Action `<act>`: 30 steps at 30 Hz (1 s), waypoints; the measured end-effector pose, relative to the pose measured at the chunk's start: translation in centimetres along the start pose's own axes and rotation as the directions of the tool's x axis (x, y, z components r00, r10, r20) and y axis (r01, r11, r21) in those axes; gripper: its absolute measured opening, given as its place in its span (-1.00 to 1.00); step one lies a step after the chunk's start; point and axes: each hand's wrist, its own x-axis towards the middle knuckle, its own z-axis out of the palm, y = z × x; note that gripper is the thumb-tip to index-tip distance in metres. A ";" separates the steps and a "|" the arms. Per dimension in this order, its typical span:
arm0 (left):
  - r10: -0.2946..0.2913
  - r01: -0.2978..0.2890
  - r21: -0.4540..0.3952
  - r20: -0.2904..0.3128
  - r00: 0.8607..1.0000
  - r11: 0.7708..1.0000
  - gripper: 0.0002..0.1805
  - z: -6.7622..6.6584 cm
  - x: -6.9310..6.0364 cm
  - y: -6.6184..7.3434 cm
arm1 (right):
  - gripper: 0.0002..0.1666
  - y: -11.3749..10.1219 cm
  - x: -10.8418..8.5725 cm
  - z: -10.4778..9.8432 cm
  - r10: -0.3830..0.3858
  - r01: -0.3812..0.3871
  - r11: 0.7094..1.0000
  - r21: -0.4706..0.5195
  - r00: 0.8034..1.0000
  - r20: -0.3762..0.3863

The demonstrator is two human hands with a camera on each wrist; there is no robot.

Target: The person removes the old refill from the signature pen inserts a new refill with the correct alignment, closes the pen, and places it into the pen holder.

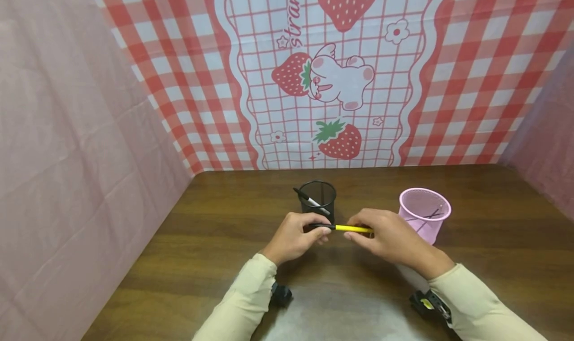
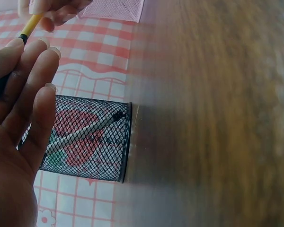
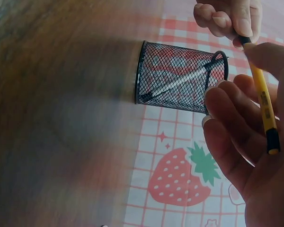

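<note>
Held level between both hands is a yellow pen [image 1: 352, 228] with a black cap. My left hand [image 1: 291, 235] pinches the black cap end between thumb and fingers. The yellow barrel [image 3: 259, 85] is gripped by my right hand [image 1: 387, 234], and small dark print shows on it. Just beyond the hands stands a black mesh cup [image 1: 332, 207], apart from them. A white pen with a black end [image 1: 315, 203] leans inside that cup, one end above its rim. Whether cap and barrel are fully joined, I cannot tell.
A pink mesh cup [image 1: 410, 221] stands behind the right hand, with thin dark lines visible inside. The brown wooden table [image 1: 197, 261] ends at a strawberry-patterned cloth [image 1: 251, 106] behind and a pale pink curtain [image 1: 80, 156] on the left.
</note>
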 end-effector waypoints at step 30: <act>-0.034 0.033 -0.006 -0.027 0.999 0.999 -0.90 -0.1 0.1 -0.1 | -0.74 0.1 0.0 0.1 0.032 -0.026 0.991 0.130 0.999 -0.044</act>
